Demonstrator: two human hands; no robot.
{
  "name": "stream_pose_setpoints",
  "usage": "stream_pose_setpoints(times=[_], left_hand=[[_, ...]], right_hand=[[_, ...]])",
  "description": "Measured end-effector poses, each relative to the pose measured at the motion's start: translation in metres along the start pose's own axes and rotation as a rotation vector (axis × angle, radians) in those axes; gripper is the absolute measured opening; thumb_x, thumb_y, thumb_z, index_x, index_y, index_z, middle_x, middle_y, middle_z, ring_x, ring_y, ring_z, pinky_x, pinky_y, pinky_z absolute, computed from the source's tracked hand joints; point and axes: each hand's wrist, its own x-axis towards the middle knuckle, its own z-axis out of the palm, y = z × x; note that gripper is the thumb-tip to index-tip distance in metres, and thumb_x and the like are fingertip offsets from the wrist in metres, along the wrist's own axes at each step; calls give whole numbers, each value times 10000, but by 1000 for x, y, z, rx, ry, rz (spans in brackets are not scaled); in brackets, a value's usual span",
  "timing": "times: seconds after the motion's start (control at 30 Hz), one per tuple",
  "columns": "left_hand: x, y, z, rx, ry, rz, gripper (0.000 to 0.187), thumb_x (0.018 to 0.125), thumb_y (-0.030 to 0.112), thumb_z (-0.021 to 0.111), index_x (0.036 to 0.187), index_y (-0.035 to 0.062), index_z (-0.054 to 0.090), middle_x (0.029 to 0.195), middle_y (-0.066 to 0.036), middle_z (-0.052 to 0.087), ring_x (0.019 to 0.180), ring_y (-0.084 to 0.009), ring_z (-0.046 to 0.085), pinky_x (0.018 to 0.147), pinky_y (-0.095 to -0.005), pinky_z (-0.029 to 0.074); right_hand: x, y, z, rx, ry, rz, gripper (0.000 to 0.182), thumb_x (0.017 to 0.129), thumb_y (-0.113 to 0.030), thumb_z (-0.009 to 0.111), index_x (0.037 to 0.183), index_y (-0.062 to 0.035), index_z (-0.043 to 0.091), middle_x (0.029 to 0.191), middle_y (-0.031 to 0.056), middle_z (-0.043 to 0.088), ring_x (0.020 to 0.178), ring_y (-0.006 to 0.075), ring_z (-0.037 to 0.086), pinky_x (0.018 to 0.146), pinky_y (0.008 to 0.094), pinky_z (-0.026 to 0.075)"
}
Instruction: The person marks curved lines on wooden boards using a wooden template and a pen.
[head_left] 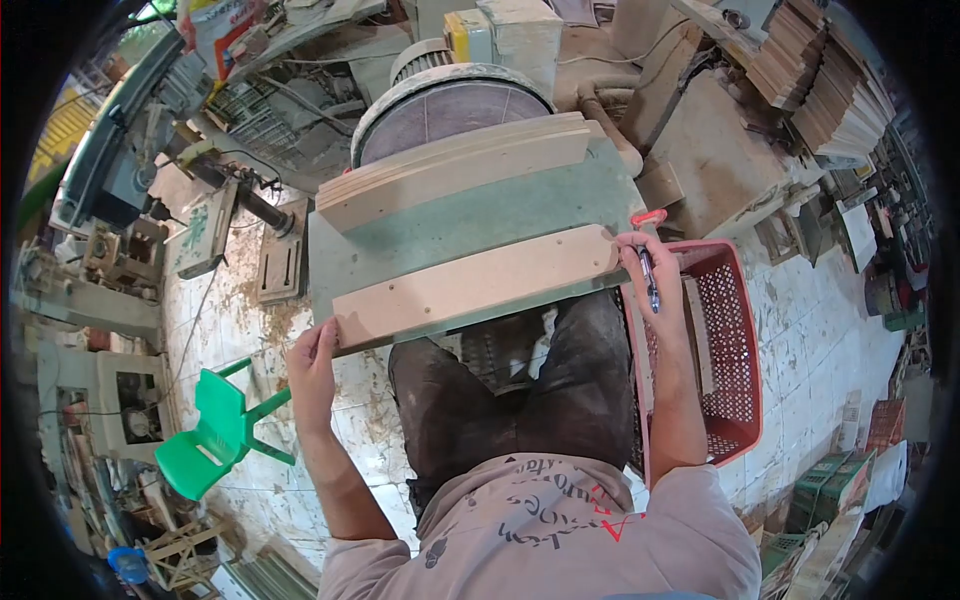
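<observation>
A long, light brown board (480, 280) with small holes and a rounded right end lies along the near edge of the green work table (450, 218). My left hand (313, 358) pinches its left end, fingers closed. At the rounded end, my right hand (648, 268) has its fingers closed on the board, and a pen (648, 278) is tucked in the same hand. Several similar boards (460, 172) lie stacked along the table's far side. Behind them stands a round sanding disc (445, 118).
A red perforated basket (742, 350) holding wood pieces stands right of my legs. On the left are a green plastic chair (225, 425) and a drill press (270, 212). Cut boards (825, 80) are piled at the upper right.
</observation>
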Motion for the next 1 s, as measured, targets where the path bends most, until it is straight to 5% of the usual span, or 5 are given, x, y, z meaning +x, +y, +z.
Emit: stream_pose_setpoints(times=[0.6,0.73,0.83,0.87,1.0], left_hand=[[-2,-2,3,-99,-20,-3,309,970,191,551,1112,-62,655,939,-84,688,840,-124,614,767,-264,506],[-1,8,-6,-9,-83,61,430,880,150,683,1273,23,561,1159,-95,607,987,-134,587,811,-274,503],[8,26,-16,326,-182,213,612,743,124,788,1297,90,530,1301,-110,540,1165,-236,540,946,-347,464],[11,34,-17,530,-236,387,634,711,124,803,1285,101,537,1315,-109,537,1208,-272,522,993,-372,439],[29,39,-17,556,-441,405,583,676,109,802,1195,86,537,1309,-102,538,1233,-306,498,1027,-380,408]], right_hand=[[2,13,1,48,-26,61,171,889,-8,622,1057,22,616,941,66,645,880,125,601,808,257,478],[7,-1,-1,98,-74,110,277,854,-53,688,1107,9,597,1031,93,655,966,169,613,869,286,475],[16,-32,-4,-174,-309,-91,534,730,-180,802,1198,-59,575,1316,160,556,1281,317,469,1058,403,366],[20,-37,-1,-167,-320,-96,534,730,-180,802,1198,-59,575,1316,160,556,1281,317,469,1058,403,366],[36,-47,10,-260,-650,-182,634,660,-173,826,1228,-72,563,1387,137,509,1415,315,286,1127,414,285]])
